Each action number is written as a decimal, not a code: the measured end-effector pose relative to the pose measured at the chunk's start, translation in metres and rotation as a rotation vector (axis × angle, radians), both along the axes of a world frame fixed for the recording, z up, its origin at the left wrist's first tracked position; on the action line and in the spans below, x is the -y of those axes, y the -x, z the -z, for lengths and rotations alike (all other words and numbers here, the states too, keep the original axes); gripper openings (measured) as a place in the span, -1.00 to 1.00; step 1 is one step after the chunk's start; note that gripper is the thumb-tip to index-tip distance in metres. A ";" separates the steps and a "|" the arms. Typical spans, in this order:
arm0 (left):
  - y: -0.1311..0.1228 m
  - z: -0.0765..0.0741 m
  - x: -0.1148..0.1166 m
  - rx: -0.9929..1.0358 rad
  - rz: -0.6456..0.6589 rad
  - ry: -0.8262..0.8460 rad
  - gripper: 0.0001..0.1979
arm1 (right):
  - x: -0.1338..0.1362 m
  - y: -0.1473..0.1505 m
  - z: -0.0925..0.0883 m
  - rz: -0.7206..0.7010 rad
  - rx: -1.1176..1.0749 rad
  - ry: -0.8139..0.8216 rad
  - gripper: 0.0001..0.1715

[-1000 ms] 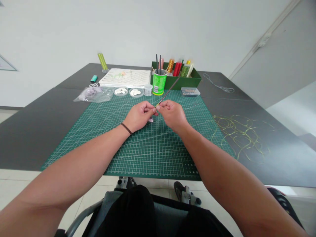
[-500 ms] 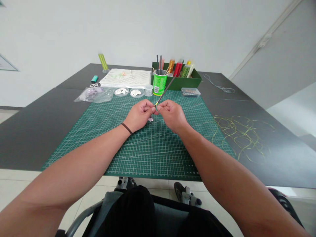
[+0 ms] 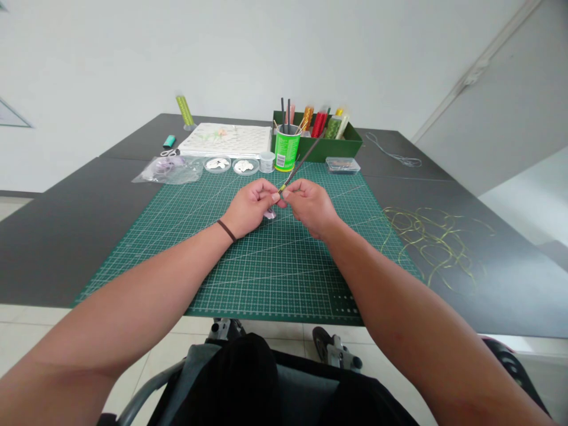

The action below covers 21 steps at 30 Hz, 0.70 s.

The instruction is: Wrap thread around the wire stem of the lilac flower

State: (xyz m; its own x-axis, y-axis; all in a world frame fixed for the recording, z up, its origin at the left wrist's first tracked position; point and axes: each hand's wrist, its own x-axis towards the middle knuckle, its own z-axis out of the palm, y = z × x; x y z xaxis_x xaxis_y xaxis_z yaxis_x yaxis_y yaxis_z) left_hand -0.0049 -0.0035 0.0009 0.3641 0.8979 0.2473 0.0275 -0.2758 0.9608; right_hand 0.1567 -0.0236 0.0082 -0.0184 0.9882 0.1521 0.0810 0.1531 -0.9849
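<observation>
Above the middle of the cutting mat [image 3: 266,266], my two hands meet at the fingertips. My left hand [image 3: 252,204] is closed in a pinch on the lower end of a thin dark stick [image 3: 305,158], which slants up to the right. Yellow-green thread [image 3: 283,188] is wound around the stick close to the fingers. My right hand [image 3: 310,206] pinches at this thread, its fingertips beside the winding; their exact grip is partly hidden. Under my left fingers a small pale piece [image 3: 270,213] shows, mostly covered.
Loose yellow-green thread [image 3: 430,236] lies tangled at the right. Behind the hands stand a green can [image 3: 286,151] with sticks, a green box [image 3: 350,145] of coloured tubes, shallow dishes [image 3: 245,167] of white pieces and a plastic bag [image 3: 171,170]. Scissors [image 3: 169,153] lie at back left.
The stick has turned slightly between the fingers, and a pale sliver now shows along it above the winding. Both hands stay in nearly the same place.
</observation>
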 end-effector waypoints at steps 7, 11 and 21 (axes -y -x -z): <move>0.001 0.000 0.000 0.109 0.076 0.072 -0.81 | 0.001 0.000 -0.003 -0.053 -0.099 0.048 -0.79; 0.001 0.000 0.000 0.148 0.124 0.122 -0.74 | 0.003 -0.001 -0.006 -0.071 -0.103 0.082 -0.78; 0.006 -0.003 -0.002 0.248 0.321 0.401 -0.67 | 0.004 -0.007 -0.007 -0.225 -0.170 0.115 -0.74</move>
